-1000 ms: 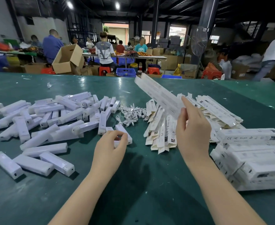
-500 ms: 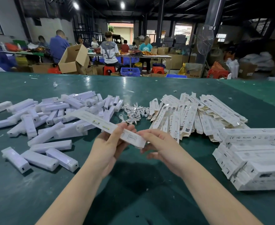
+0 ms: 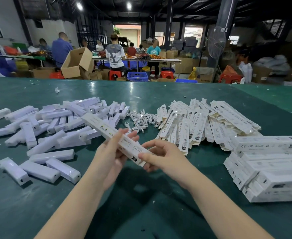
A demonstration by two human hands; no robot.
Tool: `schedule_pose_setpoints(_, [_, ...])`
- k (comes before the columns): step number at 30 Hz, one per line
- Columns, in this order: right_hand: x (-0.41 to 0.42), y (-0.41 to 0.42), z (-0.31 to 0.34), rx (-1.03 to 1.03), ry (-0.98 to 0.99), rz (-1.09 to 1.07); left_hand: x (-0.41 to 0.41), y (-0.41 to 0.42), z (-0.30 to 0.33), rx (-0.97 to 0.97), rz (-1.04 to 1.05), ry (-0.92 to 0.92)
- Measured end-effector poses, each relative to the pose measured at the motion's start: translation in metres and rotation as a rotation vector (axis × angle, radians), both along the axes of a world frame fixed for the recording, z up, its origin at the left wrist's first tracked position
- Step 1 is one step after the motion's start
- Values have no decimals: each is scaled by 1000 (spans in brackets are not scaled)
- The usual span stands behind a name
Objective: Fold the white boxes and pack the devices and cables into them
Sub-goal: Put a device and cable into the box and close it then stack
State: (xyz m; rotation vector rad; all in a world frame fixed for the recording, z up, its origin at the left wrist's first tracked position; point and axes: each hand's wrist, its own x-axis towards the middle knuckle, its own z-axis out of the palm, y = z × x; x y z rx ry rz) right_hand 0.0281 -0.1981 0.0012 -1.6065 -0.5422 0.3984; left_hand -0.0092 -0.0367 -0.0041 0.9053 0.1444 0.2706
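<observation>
Head view looks down on a green worktop (image 3: 38, 213) where both hands meet over one long white box (image 3: 114, 135). That single box is held just above the surface, its long axis running diagonally: the far end points up and to the left, over the device pile, and the near end comes down to the right between the hands. The left hand (image 3: 110, 157) supports it from underneath, fingers (image 3: 124, 138) extended along its far side with the thumb side tucked under. The right hand (image 3: 162, 156) pinches the near end, thumb on top and curled fingers beneath.

Left of the hands lies a loose pile of white devices (image 3: 60, 121), far more than twenty and too overlapped to count exactly; three of them (image 3: 43, 168) sit apart at the near left, roughly parallel. Behind the hands, one tangled bundle of white cables (image 3: 141, 119) rests between the devices and a fanned heap of flat unfolded boxes (image 3: 202, 123), again too many to count. At the near right, a stack of folded boxes (image 3: 269, 169) lies lengthwise across the worktop, about eight visible. Beyond the worktop, several people (image 3: 115, 52) work at another table.
</observation>
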Motion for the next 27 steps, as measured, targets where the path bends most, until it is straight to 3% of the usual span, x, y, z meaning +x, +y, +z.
schedule_pose_setpoints(3, [1,-3,3,35,76,40,1,8,5,-157,85,-28])
schedule_pose_setpoints(9, [-1,-2,2,32,101,49,-1,8,4,-150,86,-5])
schedule_pose_setpoints(13, [-2,-4,8,145,315,142,-3,9,8,-220,-10,-15])
schedule_pose_setpoints(16, [-5,-4,11,150,412,193,-3,7,7,-230,27,2])
schedule_pose_setpoints(19, [-8,0,10,44,255,154,-2,7,8,-262,112,39])
schedule_pose_setpoints(24, [-11,0,6,-77,-207,54,-1,8,9,-293,173,112])
schedule_pose_setpoints(27, [-12,2,0,-150,-336,86,-2,8,9,-374,163,105])
